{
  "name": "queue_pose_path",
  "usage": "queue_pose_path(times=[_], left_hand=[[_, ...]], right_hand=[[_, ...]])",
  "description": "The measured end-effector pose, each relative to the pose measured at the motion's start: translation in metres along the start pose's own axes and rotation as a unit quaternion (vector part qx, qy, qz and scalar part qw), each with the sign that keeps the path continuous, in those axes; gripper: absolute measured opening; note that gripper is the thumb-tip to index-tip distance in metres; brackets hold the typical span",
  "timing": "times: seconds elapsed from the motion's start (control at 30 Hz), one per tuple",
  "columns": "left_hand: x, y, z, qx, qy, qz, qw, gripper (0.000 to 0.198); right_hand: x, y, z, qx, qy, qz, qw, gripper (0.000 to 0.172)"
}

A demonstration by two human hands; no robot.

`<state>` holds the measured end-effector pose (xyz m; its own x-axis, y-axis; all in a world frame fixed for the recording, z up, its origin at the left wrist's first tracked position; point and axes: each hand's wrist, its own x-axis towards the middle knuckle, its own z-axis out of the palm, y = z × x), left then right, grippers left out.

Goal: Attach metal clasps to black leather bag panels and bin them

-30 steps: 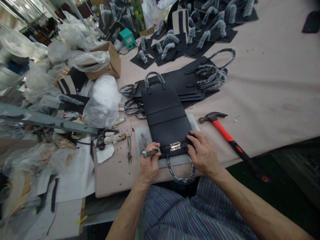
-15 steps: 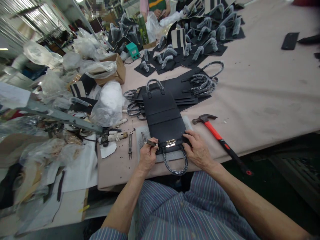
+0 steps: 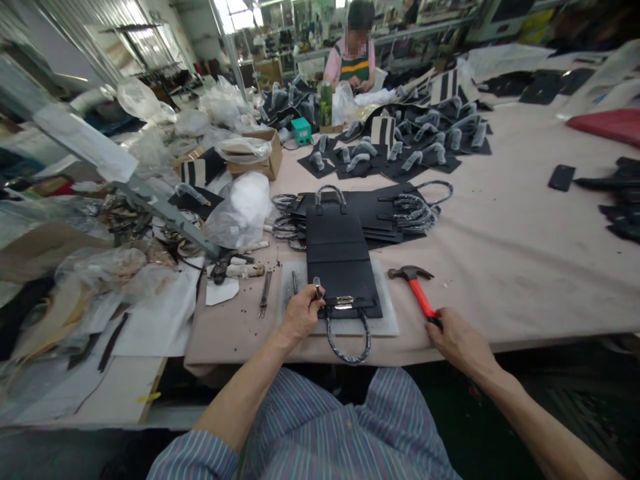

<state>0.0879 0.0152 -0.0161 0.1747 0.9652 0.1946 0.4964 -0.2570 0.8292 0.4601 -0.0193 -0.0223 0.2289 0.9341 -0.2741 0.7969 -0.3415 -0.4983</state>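
A black bag panel [image 3: 337,233] lies flat on a pale slab [image 3: 387,313] near the table's front edge. It has a gold clasp [image 3: 344,302] and a wrapped loop handle [image 3: 349,361] at its near end. My left hand [image 3: 301,315] pinches a short metal punch [image 3: 317,285], held upright at the panel's left side near the clasp; its lower tip is hidden by my fingers. To the right of the slab, my right hand [image 3: 463,341] is closed round the grip of a claw hammer [image 3: 421,293] with a red and black handle. The hammer's head still rests on the table.
Behind the panel is a stack of similar black panels [image 3: 385,217]. A forked punch [image 3: 265,293] lies left of the slab. Plastic bags [image 3: 245,207] crowd the left side, beside a metal post [image 3: 165,213]. A co-worker [image 3: 353,57] sits across the table.
My right hand has left the panel's right edge and taken hold of the hammer's handle. The punch in my left hand has gone from slanted to upright. The camera view has tilted up.
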Motion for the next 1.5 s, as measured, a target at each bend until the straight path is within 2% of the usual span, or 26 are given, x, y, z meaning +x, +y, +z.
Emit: queue_pose_path(times=[0.07, 0.17, 0.23, 0.27, 0.33, 0.43, 0.5, 0.53, 0.6, 0.67, 0.7, 0.77, 0.83, 0.87, 0.9, 0.93, 1.03, 1.07, 1.1, 1.17, 1.23, 1.27, 1.3, 1.37, 1.43, 1.5], left_hand=[[-0.001, 0.001, 0.000, 0.003, -0.004, -0.008, 1.000, 0.020], [-0.001, 0.001, -0.001, 0.002, -0.006, -0.016, 1.000, 0.018], [-0.001, 0.002, -0.001, -0.005, -0.007, -0.014, 1.000, 0.017], [-0.001, 0.002, -0.002, -0.008, -0.007, -0.014, 1.000, 0.016], [-0.002, 0.001, -0.001, -0.009, -0.010, -0.016, 1.000, 0.015], [-0.002, 0.001, -0.001, -0.010, -0.008, -0.019, 1.000, 0.015], [-0.002, 0.001, 0.000, -0.010, -0.007, -0.021, 1.000, 0.016], [-0.003, 0.002, 0.000, -0.008, -0.007, -0.022, 1.000, 0.016], [-0.003, 0.002, -0.001, -0.001, -0.008, -0.022, 1.000, 0.017], [-0.002, 0.002, -0.001, 0.003, -0.008, -0.020, 1.000, 0.017], [-0.002, 0.002, -0.001, 0.002, -0.006, -0.018, 1.000, 0.017], [-0.001, 0.001, -0.001, -0.001, -0.007, -0.015, 1.000, 0.016], [-0.001, 0.001, -0.001, -0.001, -0.009, -0.013, 1.000, 0.016], [-0.001, 0.001, -0.001, 0.001, -0.010, -0.012, 1.000, 0.016], [-0.001, 0.001, -0.001, 0.005, -0.013, -0.013, 1.000, 0.017], [-0.001, 0.001, -0.001, 0.010, -0.017, -0.014, 1.000, 0.017], [-0.003, -0.001, -0.002, 0.020, -0.027, -0.020, 0.999, 0.017], [-0.003, -0.001, -0.002, 0.021, -0.027, -0.020, 0.999, 0.018], [-0.003, -0.002, -0.002, 0.020, -0.024, -0.018, 0.999, 0.018], [-0.003, -0.003, -0.002, 0.018, -0.020, -0.011, 1.000, 0.020], [-0.002, -0.003, -0.003, 0.021, -0.021, -0.004, 1.000, 0.020], [-0.001, -0.004, -0.003, 0.024, -0.023, 0.002, 0.999, 0.019], [0.000, -0.004, -0.003, 0.029, -0.023, 0.010, 0.999, 0.019], [0.001, -0.004, -0.003, 0.037, -0.021, 0.030, 0.999, 0.018], [0.001, -0.006, -0.002, 0.036, -0.019, 0.042, 0.998, 0.018], [0.000, -0.007, -0.001, 0.026, -0.011, 0.042, 0.999, 0.019]], right_hand=[[-0.005, -0.011, 0.000, 0.146, -0.066, 0.041, 0.986, 0.016], [-0.015, -0.034, -0.006, 0.341, -0.162, 0.093, 0.921, 0.020], [-0.025, -0.055, -0.015, 0.417, -0.169, 0.124, 0.885, 0.024], [-0.030, -0.067, -0.022, 0.430, -0.155, 0.124, 0.881, 0.027], [-0.042, -0.094, -0.038, 0.393, -0.097, 0.060, 0.912, 0.035], [-0.053, -0.133, -0.062, 0.259, 0.020, -0.143, 0.955, 0.041], [-0.055, -0.153, -0.071, 0.128, 0.078, -0.273, 0.950, 0.037], [-0.055, -0.160, -0.073, 0.060, 0.084, -0.320, 0.942, 0.035], [-0.054, -0.172, -0.077, -0.058, 0.057, -0.375, 0.923, 0.033], [-0.055, -0.182, -0.084, -0.120, 0.032, -0.395, 0.910, 0.032], [-0.056, -0.187, -0.089, -0.121, 0.038, -0.399, 0.908, 0.032], [-0.062, -0.196, -0.098, -0.059, 0.093, -0.396, 0.912, 0.033], [-0.068, -0.200, -0.100, 0.050, 0.176, -0.370, 0.911, 0.033], [-0.069, -0.200, -0.097, 0.085, 0.198, -0.362, 0.907, 0.034], [-0.069, -0.197, -0.092, 0.090, 0.194, -0.362, 0.907, 0.036], [-0.068, -0.193, -0.088, 0.066, 0.166, -0.367, 0.913, 0.037], [-0.064, -0.184, -0.084, -0.063, 0.024, -0.379, 0.923, 0.039], [-0.064, -0.184, -0.088, -0.071, 0.011, -0.374, 0.925, 0.038], [-0.066, -0.185, -0.093, -0.051, 0.028, -0.368, 0.928, 0.037], [-0.072, -0.192, -0.102, 0.052, 0.129, -0.344, 0.929, 0.034], [-0.077, -0.197, -0.102, 0.133, 0.227, -0.329, 0.907, 0.034], [-0.078, -0.196, -0.098, 0.130, 0.235, -0.343, 0.900, 0.035], [-0.077, -0.193, -0.092, 0.095, 0.210, -0.367, 0.901, 0.036], [-0.073, -0.183, -0.078, -0.022, 0.092, -0.404, 0.910, 0.037], [-0.066, -0.171, -0.070, -0.104, 0.000, -0.378, 0.920, 0.032], [-0.058, -0.163, -0.070, -0.114, -0.025, -0.332, 0.936, 0.029]])
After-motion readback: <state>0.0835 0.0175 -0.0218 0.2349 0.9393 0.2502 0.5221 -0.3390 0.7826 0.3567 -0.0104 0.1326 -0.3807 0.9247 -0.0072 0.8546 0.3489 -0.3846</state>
